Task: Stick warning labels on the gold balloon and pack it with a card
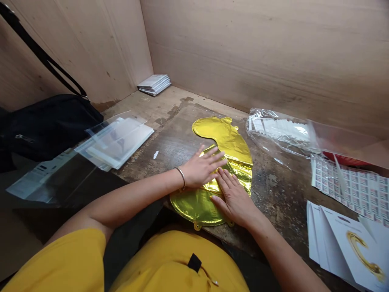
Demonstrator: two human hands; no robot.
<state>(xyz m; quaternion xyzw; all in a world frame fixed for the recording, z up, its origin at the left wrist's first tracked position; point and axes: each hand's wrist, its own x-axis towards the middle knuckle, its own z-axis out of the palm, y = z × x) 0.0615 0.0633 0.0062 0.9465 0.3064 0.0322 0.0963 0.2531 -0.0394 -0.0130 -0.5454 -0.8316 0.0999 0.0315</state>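
The left hand (200,170) and right hand (234,199) lie open and flat, grasping nothing, pressing down on a folded gold foil balloon (225,138) on the worktop (279,198). The doubled-over foil calls for further smoothing flat.

Gold foil balloon (226,138): middle section hidden under left hand (202,168) and right hand (235,198), fold shape there impossible to tell. Printed label sheet (349,190): cut off by right edge, print too small to read. Stack of printed cards (343,239): cut off by right and bottom edges. Clear plastic bag (276,132): contents blurred by glare. Red object (343,159): mostly hidden behind plastic, kind unclear. Black bag (45,129): cut off by left edge. Leaflet stack (154,84): print too small to read. Yellow shirt (179,263): cut off by bottom edge.
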